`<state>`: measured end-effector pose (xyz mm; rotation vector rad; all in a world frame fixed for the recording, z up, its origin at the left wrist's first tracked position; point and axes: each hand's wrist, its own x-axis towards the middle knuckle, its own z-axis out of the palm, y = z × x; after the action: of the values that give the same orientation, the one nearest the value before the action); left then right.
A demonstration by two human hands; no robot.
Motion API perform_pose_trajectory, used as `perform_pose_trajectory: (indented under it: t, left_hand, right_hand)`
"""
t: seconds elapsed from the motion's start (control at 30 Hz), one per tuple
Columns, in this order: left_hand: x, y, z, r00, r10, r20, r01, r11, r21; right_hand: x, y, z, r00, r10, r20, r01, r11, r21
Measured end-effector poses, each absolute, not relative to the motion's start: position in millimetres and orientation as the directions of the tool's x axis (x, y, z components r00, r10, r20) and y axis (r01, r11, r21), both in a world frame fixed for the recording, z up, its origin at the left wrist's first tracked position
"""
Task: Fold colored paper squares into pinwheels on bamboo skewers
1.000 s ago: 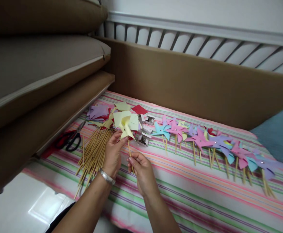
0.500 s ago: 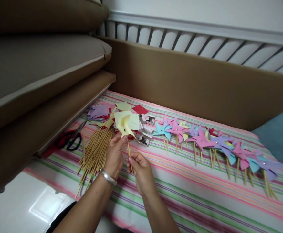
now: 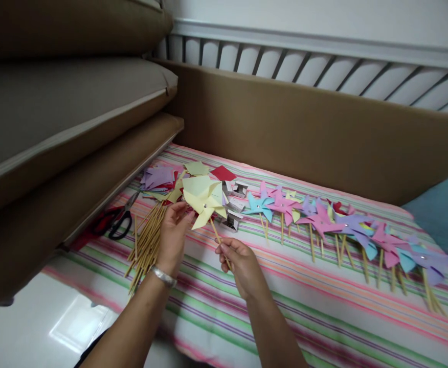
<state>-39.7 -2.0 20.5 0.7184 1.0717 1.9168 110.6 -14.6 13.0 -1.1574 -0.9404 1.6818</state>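
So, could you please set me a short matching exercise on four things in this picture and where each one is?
Things:
1. yellow pinwheel
2. scissors
3. bundle of sticks
4. silver bangle

Places:
A. on the left wrist
B. by the brown cushions, far left on the striped cloth
C. lying under the left hand
D. held up on its stick by the right hand

Pairs: 1-D, 2-B, 3-C, 4-A

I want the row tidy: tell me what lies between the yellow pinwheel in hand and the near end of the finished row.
The small metal clips lie between the yellow pinwheel and the blue pinwheel at the row's end. Nothing else visible.
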Motion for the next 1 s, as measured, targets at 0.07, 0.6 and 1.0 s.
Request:
perform_pose_trajectory:
  t: [0.07,0.6,1.0]
  left_hand:
    - [-47,-2,22,-0.449,0.885,0.123,-0.324,-0.29,0.901]
    - [-62,-3,13,-0.303,0.947,0.11,-0.149,-0.161,0.976]
    - [-56,-2,16,-0.322,0.929,0.184,-0.016,-0.2,0.98]
  right_hand:
    - [122,-9,17,-0.183,0.938,-0.296,-0.143,-0.323,-0.936]
    - [152,3,24,-0.085,0.977,-0.194,0.224,-0.171,-0.959]
    - [147,-1,32,-0.139,0.971,-0.194,0.225,-0.16,-0.961]
